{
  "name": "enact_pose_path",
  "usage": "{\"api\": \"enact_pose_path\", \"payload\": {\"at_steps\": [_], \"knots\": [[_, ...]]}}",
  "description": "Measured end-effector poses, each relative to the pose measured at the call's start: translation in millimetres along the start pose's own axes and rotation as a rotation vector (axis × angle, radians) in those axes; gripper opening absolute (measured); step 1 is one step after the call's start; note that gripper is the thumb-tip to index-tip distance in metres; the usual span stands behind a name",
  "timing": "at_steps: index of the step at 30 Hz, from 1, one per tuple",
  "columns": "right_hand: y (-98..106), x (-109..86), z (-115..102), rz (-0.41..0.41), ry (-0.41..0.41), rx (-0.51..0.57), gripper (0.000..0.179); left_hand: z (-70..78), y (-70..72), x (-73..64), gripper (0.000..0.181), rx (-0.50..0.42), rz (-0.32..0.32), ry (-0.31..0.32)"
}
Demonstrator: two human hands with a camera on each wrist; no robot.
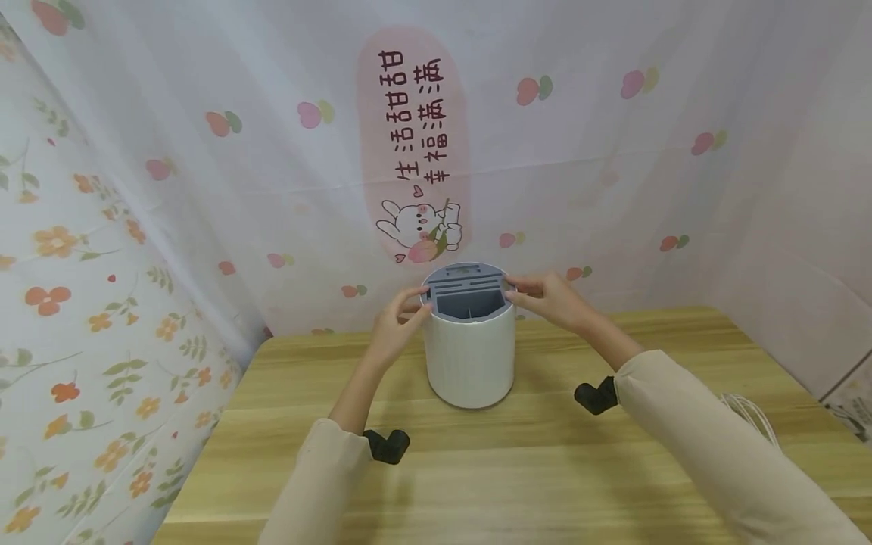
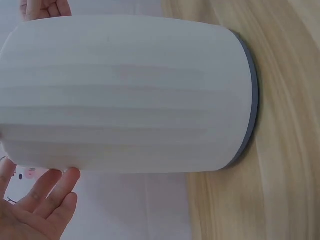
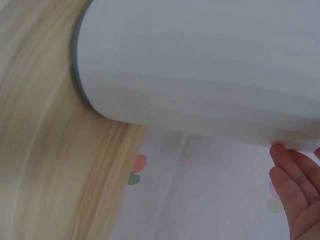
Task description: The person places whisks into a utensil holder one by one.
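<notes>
A white, round utensil holder (image 1: 470,363) stands upright at the back of the wooden table, with a dark grey rim round its base. Its grey top insert (image 1: 468,285) has narrow slots at the back and a larger divided opening in front. My left hand (image 1: 395,325) grips the holder's left rim, thumb towards the insert and other fingers against the outer wall. On the opposite side, my right hand (image 1: 548,300) holds the rim between thumb and fingers. The left wrist view shows the left hand's fingers (image 2: 60,192) along the white wall; fingertips (image 3: 280,155) touch it in the right wrist view.
Behind the wooden table (image 1: 477,477) hangs a pale curtain (image 1: 579,182) with fruit prints and a rabbit drawing. A flowered cloth (image 1: 88,303) hangs at the left. White cords (image 1: 752,416) lie near the table's right edge, partly behind the right sleeve.
</notes>
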State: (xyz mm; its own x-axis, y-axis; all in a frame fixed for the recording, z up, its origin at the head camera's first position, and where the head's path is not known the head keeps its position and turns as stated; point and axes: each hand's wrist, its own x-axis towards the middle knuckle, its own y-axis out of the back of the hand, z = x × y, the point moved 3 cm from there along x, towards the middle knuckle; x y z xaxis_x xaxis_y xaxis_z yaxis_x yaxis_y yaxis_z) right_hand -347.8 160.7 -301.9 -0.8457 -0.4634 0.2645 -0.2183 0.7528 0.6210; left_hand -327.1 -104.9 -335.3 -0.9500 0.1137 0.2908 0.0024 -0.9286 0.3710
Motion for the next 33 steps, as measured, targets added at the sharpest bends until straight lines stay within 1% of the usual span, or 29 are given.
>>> {"api": "enact_pose_path", "payload": {"at_steps": [5, 8, 12, 14, 18, 20, 24, 26, 29, 33], "knots": [[0.1, -15.1, -5.2, -0.008, 0.023, -0.005, 0.045, 7.7, -3.0, -17.8, 0.037, 0.001, -0.01, 0.001], [0.7, -24.2, -7.0, -0.005, 0.027, -0.009, 0.045, 26.9, -3.8, -33.4, 0.038, -0.003, -0.025, -0.002], [0.8, -36.9, -10.7, -0.001, 0.038, -0.008, 0.045, 54.0, -3.9, -53.8, 0.037, -0.003, -0.027, -0.014], [0.1, -43.2, -13.2, 0.001, 0.039, -0.009, 0.045, 58.1, -4.7, -60.9, 0.037, 0.0, -0.021, -0.016], [-2.2, -55.8, -19.6, 0.009, 0.041, -0.014, 0.046, 59.7, -5.9, -72.8, 0.037, -0.007, -0.012, 0.003], [-3.2, -61.9, -22.1, 0.012, 0.047, -0.008, 0.046, 53.2, -7.7, -74.9, 0.038, -0.016, -0.01, 0.021], [-3.3, -72.9, -26.6, 0.022, 0.058, 0.0, 0.045, 37.1, -12.3, -76.2, 0.038, -0.02, -0.005, 0.033], [-3.7, -77.1, -28.9, 0.026, 0.047, -0.004, 0.045, 31.3, -13.2, -77.8, 0.038, -0.02, -0.006, 0.037], [-4.5, -83.7, -32.1, 0.034, 0.024, -0.016, 0.045, 30.0, -14.2, -83.0, 0.037, -0.026, -0.008, 0.031], [-6.2, -92.4, -36.3, 0.055, 0.002, -0.029, 0.045, 32.4, -15.0, -92.1, 0.037, -0.05, -0.006, 0.016]]}}
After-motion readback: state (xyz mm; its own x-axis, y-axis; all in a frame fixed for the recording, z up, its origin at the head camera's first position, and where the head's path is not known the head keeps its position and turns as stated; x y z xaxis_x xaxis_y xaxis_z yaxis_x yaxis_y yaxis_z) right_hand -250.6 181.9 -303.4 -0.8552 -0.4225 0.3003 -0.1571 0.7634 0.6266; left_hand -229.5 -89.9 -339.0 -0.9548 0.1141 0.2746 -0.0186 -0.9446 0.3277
